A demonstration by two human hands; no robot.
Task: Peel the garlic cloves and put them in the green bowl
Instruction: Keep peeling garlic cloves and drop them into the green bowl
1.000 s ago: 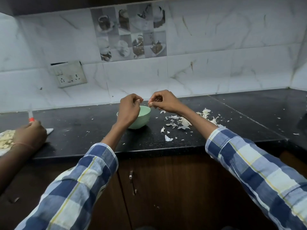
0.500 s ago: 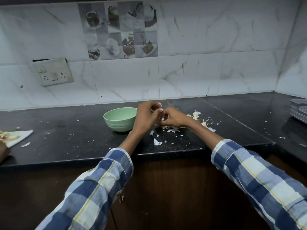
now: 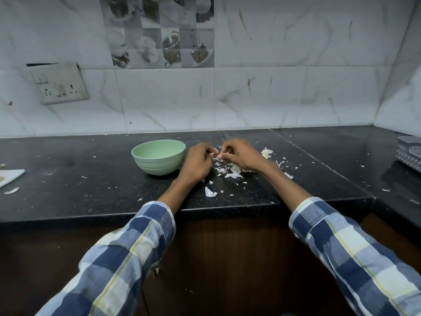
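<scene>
Garlic clove [image 3: 215, 156] between the hands, mostly hidden by curled fingertips [image 3: 220, 157].

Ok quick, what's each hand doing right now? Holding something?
Left hand: fingers curled, pinching a small garlic clove beside the green bowl.
Right hand: fingers curled, pinching the same clove from the other side.

On the countertop [image 3: 68, 179] we find the bowl [image 3: 158, 156] just left of our left hand [image 3: 197, 164]; our right hand [image 3: 240, 153] meets it fingertip to fingertip above the garlic peels [image 3: 232, 173]. The wall socket [image 3: 60, 86] sits behind, far left.
</scene>
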